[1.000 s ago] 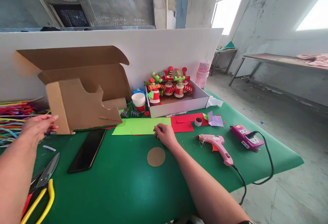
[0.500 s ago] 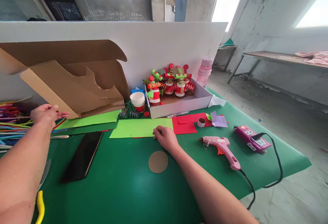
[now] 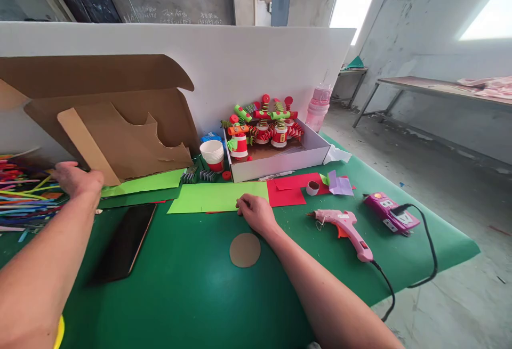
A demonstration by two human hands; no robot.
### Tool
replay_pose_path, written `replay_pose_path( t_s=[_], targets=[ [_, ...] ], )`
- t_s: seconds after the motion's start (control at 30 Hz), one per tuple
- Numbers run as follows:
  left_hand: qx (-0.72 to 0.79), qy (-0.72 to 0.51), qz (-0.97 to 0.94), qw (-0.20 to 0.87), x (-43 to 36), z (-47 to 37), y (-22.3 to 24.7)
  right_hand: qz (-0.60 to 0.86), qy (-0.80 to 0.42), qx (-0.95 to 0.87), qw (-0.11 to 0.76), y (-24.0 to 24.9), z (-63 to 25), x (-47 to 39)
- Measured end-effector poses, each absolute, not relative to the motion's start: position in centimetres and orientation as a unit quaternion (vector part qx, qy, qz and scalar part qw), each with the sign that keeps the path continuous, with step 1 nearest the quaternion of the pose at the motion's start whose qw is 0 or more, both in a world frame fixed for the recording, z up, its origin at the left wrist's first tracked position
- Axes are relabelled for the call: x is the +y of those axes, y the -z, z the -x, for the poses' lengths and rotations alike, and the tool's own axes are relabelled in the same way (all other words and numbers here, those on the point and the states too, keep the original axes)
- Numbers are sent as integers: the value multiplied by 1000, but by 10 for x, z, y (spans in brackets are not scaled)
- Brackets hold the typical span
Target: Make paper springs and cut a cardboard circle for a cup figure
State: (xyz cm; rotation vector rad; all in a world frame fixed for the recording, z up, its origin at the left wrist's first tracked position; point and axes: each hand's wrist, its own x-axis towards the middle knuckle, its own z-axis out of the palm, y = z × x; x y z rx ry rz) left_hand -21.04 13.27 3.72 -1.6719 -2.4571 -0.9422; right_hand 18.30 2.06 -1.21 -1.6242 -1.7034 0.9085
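Note:
My left hand (image 3: pixel 79 179) is at the lower left edge of a torn brown cardboard piece (image 3: pixel 132 138), beside a bundle of coloured pipe cleaners (image 3: pixel 30 194). Its fingers look spread, though some are hidden or blurred. The cardboard piece leans against a larger brown cardboard sheet (image 3: pixel 152 80). My right hand (image 3: pixel 256 212) rests with curled fingers at the front edge of a bright green paper strip (image 3: pixel 216 197); nothing shows in it. Just below it on the table lies a round brown cardboard disc (image 3: pixel 245 250).
A black phone (image 3: pixel 124 242) lies at the left. A white tray (image 3: pixel 280 165) carries several red and green paper-cup figures, with stacked paper cups (image 3: pixel 213 155) beside it. At the right are red paper (image 3: pixel 286 197), a pink glue gun (image 3: pixel 346 226) and a purple power strip (image 3: pixel 392 213).
The torn cardboard piece has shifted right and stands closer against the larger sheet. My left hand has moved slightly right. My right hand stays at the green paper. The view has tilted down slightly.

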Motion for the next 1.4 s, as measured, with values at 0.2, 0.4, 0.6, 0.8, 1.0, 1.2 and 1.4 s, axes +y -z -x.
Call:
replay_pose_path(
  t_s=[0.2, 0.4, 0.6, 0.8, 1.0, 1.2, 1.4],
  targets=[
    [-735, 146, 661, 39, 117, 175, -45, 612, -334, -648, 305, 11, -183, 21],
    [-646, 0, 763, 37, 99, 133, -25, 610, -333, -649, 308, 13, -182, 21],
    [-620, -58, 781, 47, 83, 104, -22, 593, -333, -647, 344, 12, -183, 21],
    [-537, -86, 839, 11, 57, 64, -15, 585, -334, -634, 380, 13, -181, 20],
    [-560, -74, 825, 33, 53, 49, -11, 570, -302, -649, 404, 15, -186, 22],
    [-570, -22, 820, 48, 51, 55, -12, 603, -220, -619, 453, 10, -199, 26],
    [-558, 38, 828, 49, 42, 59, -18, 570, -88, -754, 315, 9, -197, 21]
  ],
)
